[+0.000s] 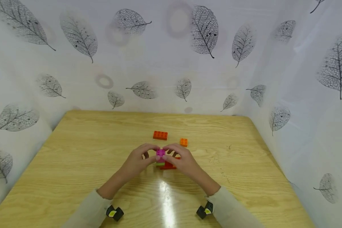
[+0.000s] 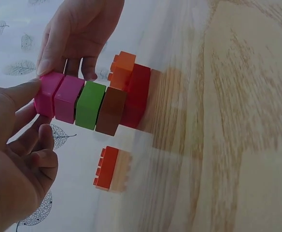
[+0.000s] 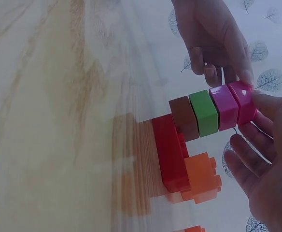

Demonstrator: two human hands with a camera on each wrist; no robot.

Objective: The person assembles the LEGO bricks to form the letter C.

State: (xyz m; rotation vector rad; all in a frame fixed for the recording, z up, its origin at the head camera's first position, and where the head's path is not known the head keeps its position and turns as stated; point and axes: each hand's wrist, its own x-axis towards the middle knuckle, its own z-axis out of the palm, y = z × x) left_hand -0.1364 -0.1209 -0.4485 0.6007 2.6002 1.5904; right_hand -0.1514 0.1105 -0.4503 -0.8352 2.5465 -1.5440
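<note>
A tower of toy building bricks stands on one end of a long red brick (image 2: 137,96). From the base up come a brown brick (image 2: 110,111), a green brick (image 2: 89,105), a purple-pink brick (image 2: 68,98) and a hot-pink brick (image 1: 161,153). An orange brick (image 3: 201,175) sits on the red brick's other end. My left hand (image 1: 139,158) pinches the hot-pink brick from the left between thumb and fingers. From the right, my right hand (image 1: 183,158) pinches that same top brick. In the head view the hands partly cover the lower bricks.
Beyond the hands, a red-orange brick (image 1: 160,135) with two rows of studs lies on the wooden table (image 1: 102,133). A small orange brick (image 1: 183,142) lies to its right, just past the right hand. A leaf-patterned white curtain (image 1: 159,63) surrounds the table's back and sides.
</note>
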